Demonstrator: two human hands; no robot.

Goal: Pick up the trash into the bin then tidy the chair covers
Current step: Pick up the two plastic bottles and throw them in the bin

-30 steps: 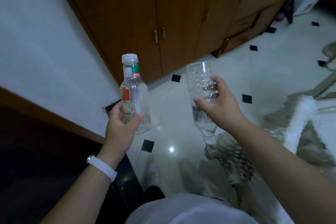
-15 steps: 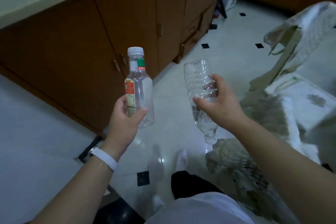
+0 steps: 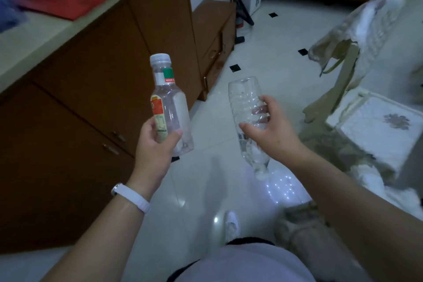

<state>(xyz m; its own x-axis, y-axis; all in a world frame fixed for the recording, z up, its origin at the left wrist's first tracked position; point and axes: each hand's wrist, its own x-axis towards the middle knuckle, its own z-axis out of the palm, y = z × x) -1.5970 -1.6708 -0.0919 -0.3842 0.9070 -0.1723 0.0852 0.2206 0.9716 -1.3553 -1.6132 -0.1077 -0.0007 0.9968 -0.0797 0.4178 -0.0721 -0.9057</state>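
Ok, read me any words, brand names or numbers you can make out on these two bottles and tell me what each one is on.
Labelled bottle in the left hand: print on the neck band and side label, too blurred to read.
Ribbed bottle in the right hand: a barcode, digits too small to read.
No other readable text.

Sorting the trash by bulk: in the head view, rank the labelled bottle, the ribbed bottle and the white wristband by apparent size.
1-2. labelled bottle in the left hand and ribbed bottle in the right hand: look alike in size, not ranked.
3. white wristband: clearly smallest.
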